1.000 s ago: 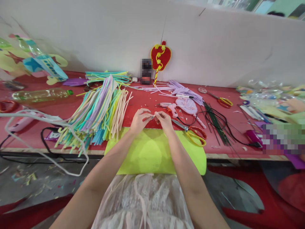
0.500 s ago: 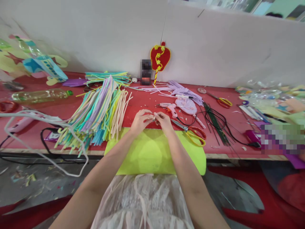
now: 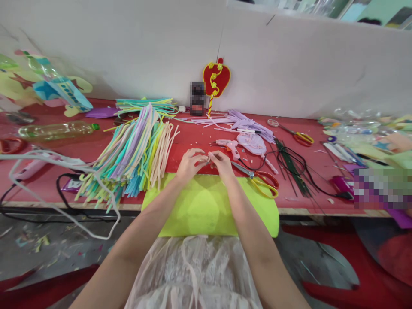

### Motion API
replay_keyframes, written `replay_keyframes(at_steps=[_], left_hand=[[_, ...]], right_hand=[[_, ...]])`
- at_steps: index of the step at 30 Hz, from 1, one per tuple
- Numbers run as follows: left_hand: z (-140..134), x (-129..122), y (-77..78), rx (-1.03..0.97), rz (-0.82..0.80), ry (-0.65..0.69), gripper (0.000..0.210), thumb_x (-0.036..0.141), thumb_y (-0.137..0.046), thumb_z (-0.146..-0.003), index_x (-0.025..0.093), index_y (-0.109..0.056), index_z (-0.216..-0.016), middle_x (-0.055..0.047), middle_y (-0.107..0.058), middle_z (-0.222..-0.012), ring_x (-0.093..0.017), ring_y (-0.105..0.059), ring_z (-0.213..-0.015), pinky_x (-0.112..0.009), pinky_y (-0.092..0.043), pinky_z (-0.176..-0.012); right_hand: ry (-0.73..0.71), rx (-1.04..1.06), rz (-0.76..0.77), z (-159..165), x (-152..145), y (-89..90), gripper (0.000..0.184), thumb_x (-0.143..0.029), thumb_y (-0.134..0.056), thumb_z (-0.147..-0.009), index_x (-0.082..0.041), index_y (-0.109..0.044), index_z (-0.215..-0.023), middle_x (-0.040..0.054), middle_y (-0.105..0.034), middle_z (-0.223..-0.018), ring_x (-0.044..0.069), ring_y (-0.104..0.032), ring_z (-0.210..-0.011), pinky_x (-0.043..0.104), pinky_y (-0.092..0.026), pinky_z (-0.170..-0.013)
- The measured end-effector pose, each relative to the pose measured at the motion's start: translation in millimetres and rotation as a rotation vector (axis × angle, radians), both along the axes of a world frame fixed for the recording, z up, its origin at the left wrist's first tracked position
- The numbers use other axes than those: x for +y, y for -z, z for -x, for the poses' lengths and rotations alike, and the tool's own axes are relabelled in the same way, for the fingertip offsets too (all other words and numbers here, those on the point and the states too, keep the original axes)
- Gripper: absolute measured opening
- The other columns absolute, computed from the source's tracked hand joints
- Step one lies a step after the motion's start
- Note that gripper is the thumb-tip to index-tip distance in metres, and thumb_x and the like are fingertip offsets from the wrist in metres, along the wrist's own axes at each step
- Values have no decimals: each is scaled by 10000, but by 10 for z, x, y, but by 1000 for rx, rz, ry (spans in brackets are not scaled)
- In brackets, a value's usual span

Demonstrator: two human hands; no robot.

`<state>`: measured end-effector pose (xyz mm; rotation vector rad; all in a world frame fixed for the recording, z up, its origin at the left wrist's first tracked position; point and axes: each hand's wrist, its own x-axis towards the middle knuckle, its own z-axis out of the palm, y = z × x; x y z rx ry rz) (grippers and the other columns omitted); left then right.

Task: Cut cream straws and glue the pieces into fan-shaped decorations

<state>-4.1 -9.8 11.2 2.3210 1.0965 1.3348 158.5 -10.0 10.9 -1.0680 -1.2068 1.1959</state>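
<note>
Both hands meet over the red tabletop at the top edge of a yellow-green sheet [image 3: 199, 210]. Between the fingertips is a small pale pink piece [image 3: 209, 157], perhaps a bit of pipe cleaner; its form is too small to make out. My left hand [image 3: 190, 165] pinches at it from the left, and my right hand [image 3: 222, 165] grips it from the right with closed fingers. Scissors with red and yellow handles [image 3: 262, 182] lie just right of my right hand. A pink glue gun [image 3: 230, 146] rests behind the hands, close to a coiled lilac piece [image 3: 252, 143].
To the left lies a big bundle of pastel pipe cleaners [image 3: 131, 150], with a plastic bottle [image 3: 58, 129] and a white cable [image 3: 77, 219] farther out. Green wires [image 3: 291, 169] and a second scissors [image 3: 302, 138] are on the right. A red heart-shaped decoration [image 3: 217, 79] leans on the wall.
The hands stay at the same spot with the small piece between their fingers. Only a slight shift of the view shows.
</note>
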Motion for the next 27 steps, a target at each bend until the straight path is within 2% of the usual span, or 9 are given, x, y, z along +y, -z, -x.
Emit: replay_keyframes(at_steps=[5, 16, 20, 23, 25, 27], left_hand=[[-4, 6, 23, 16, -29, 13, 107, 247, -608, -809, 238, -677, -889, -38, -591, -1059, -168, -543, -1023, -374, -428, -916], [15, -3, -13, 35, -55, 71, 93, 246, -605, -810, 252, -682, -863, -31, -588, -1090, -185, -528, -1052, -401, -419, -940], [7, 1, -18, 27, -45, 44, 84, 261, -606, -810, 253, -681, -845, -32, -593, -1105, -191, -528, -1062, -412, -415, -948], [39, 1, -40, -22, -25, -72, 121, 236, -569, -833, 241, -662, -911, -38, -606, -1088, -184, -540, -1049, -403, -421, -944], [111, -1, -65, -59, -9, -233, 174, 212, -529, -850, 231, -645, -978, -51, -602, -1065, -185, -547, -1027, -389, -433, -926], [223, -1, -97, -43, 19, -453, 203, 205, -508, -851, 223, -639, -1005, -73, -584, -1065, -200, -547, -1015, -377, -432, -915]], right_hand=[[-3, -30, 15, -9, 3, 14, 295, -492, -656, -702, -203, -605, -732, -38, -557, -616, 76, -461, -497, 208, -379, -468], [-146, 99, 101, 4, -32, 11, 325, -502, -684, -669, -194, -608, -743, -48, -532, -615, 64, -462, -529, 197, -390, -507], [-143, 133, 105, 9, -36, -3, 315, -489, -690, -668, -193, -606, -734, -42, -552, -636, 62, -476, -534, 191, -398, -503], [-49, 165, 96, -4, -20, -26, 314, -487, -698, -651, -199, -609, -741, -34, -569, -655, 74, -502, -554, 200, -427, -516], [53, 186, 88, -22, -2, -30, 325, -490, -704, -635, -202, -616, -757, -21, -590, -688, 89, -537, -595, 209, -455, -531], [127, 198, 78, -38, 17, -16, 337, -493, -705, -626, -200, -625, -774, -4, -617, -741, 109, -577, -663, 218, -484, -558]])
